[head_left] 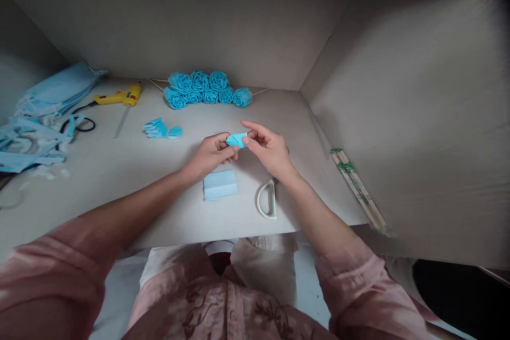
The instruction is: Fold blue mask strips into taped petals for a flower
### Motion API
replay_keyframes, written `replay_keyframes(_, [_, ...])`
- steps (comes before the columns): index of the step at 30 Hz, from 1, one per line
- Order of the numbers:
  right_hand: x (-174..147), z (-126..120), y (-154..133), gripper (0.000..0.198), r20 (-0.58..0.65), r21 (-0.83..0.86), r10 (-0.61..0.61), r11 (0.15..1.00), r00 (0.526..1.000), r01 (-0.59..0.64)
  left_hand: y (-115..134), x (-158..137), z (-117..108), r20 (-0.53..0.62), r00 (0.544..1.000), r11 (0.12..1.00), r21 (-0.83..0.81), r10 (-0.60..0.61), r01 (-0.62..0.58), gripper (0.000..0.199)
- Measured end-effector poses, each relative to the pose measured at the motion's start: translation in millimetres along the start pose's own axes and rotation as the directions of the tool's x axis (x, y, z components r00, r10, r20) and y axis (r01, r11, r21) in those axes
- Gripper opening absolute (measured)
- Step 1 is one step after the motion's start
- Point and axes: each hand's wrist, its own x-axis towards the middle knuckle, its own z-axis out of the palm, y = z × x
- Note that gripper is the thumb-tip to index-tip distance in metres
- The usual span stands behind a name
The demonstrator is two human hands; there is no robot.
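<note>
A small folded piece of blue mask fabric (236, 141) is held between both hands above the table. My left hand (213, 153) pinches its left end, where a corner is folded to a point. The right end sits between the thumb and fingers of my right hand (270, 147), with the index finger raised a little. Below the hands lies a flat light-blue fabric rectangle (220, 186) with crease lines. Close to my right wrist rests a pair of scissors, its white handle (266, 200) showing and its blades mostly hidden under the hand.
Blue fabric roses (202, 87) on sticks lie by the back wall. Folded blue petals (156, 128) are left of my hands. A yellow glue gun (119, 96), stacked masks (59, 89) and cut scraps (32, 141) occupy the left. Packaged wooden sticks (358, 188) lie along the right wall.
</note>
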Motion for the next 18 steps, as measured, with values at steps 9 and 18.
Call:
replay_keyframes(9, [0.5, -0.9, 1.9, 0.042, 0.013, -0.003, -0.001, 1.0, 1.0, 0.001, -3.1, 1.1, -1.2, -0.033, 0.999, 0.999, -0.042, 0.02, -0.022, 0.032])
replay_keyframes(18, [-0.7, -0.2, 5.7, 0.041, 0.037, -0.055, -0.027, 0.998, 0.999, 0.029, -2.6, 1.6, -0.3, -0.074, 0.997, 0.999, -0.036, 0.025, -0.028, 0.025])
